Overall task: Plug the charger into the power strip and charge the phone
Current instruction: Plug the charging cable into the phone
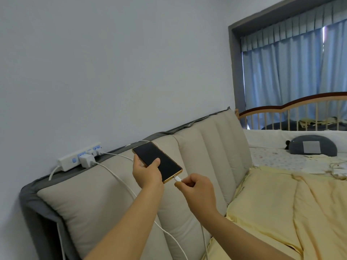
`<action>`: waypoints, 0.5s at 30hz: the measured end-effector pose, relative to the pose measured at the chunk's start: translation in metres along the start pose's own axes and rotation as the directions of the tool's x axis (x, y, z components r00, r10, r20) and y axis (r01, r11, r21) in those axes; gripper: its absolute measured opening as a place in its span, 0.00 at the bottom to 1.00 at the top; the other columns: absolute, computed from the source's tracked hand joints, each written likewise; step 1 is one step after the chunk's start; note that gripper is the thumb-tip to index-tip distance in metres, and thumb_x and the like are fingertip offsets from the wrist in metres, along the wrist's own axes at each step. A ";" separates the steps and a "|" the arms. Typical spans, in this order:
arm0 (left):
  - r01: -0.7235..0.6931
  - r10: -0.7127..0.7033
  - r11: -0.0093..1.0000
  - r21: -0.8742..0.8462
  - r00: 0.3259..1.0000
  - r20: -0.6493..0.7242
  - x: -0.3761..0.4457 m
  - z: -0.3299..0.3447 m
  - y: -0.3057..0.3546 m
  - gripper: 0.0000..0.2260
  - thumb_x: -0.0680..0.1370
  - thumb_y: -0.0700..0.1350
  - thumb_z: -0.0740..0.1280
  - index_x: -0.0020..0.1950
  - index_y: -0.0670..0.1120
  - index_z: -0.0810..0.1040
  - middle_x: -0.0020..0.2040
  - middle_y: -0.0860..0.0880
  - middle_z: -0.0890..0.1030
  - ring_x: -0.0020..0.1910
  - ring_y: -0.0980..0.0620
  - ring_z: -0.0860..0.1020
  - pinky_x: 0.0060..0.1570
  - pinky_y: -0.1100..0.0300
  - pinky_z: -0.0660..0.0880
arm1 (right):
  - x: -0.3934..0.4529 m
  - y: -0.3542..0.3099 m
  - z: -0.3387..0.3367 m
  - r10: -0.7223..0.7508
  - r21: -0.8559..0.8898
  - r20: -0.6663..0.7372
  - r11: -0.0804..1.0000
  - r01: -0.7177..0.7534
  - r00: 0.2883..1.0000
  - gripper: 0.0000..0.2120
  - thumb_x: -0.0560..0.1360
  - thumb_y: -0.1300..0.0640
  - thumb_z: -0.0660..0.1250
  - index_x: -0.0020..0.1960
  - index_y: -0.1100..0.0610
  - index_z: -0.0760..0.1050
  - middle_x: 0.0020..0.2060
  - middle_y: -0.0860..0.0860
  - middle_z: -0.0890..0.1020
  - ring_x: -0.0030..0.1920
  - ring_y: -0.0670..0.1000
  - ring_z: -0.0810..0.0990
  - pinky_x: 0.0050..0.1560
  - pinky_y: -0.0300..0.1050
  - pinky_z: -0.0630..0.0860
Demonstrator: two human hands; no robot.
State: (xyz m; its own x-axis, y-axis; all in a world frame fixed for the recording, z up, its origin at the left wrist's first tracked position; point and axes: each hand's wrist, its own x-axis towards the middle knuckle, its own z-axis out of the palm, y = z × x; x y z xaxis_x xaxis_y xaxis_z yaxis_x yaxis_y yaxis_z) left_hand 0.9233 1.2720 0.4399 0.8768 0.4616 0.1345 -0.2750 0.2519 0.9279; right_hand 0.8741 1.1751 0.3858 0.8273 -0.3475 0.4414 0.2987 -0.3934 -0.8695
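Pinched between thumb and forefinger of my right hand [195,186] is the white cable plug [178,178], its tip right at the bottom edge of the phone [157,161]; whether it is fully seated in the port I cannot tell. My left hand [147,172] grips the phone from its lower left side, thumb lying across the dark screen, fingers wrapped behind, holding it up in the air in front of the padded headboard [116,186]. The phone has a gold rim and its screen is black.

From the plug the white cable [120,180] runs under my right hand, loops down over the headboard cushion and climbs back up to a white charger [86,160], which sits plugged into the white power strip [78,155] lying along the top of the headboard against the wall (a second plug sits in the strip just beyond it, with its own cable). A yellow blanket [281,203] covers the bed to the right. Beyond it stands a wooden crib [293,113] with bedding heaped inside, in front of blue curtains [289,68].
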 end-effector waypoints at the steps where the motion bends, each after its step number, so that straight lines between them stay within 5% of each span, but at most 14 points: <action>1: 0.003 -0.003 1.000 -0.006 1.000 0.003 0.000 -0.001 0.000 0.29 0.75 0.35 0.70 0.72 0.54 0.67 0.59 0.49 0.77 0.61 0.40 0.77 0.56 0.39 0.78 | 0.000 -0.001 0.001 0.003 0.003 -0.001 1.000 -0.003 1.000 0.06 0.71 0.54 0.71 0.39 0.56 0.79 0.31 0.46 0.79 0.33 0.47 0.77 0.37 0.40 0.76; 15: 0.029 -0.029 1.000 -0.009 1.000 0.001 0.002 -0.012 -0.001 0.32 0.74 0.35 0.70 0.74 0.54 0.66 0.65 0.45 0.77 0.61 0.40 0.77 0.54 0.39 0.79 | -0.006 -0.003 0.003 -0.015 0.017 0.059 1.000 0.014 0.998 0.08 0.71 0.55 0.72 0.35 0.51 0.75 0.29 0.45 0.77 0.31 0.46 0.76 0.36 0.37 0.76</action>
State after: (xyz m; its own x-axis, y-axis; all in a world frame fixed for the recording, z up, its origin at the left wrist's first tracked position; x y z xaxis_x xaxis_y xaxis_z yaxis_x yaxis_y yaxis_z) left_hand 0.9206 1.2833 0.4352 0.8850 0.4529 0.1083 -0.2531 0.2727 0.9282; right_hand 0.8698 1.1809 0.3857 0.8495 -0.2906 0.4404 0.3183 -0.3835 -0.8670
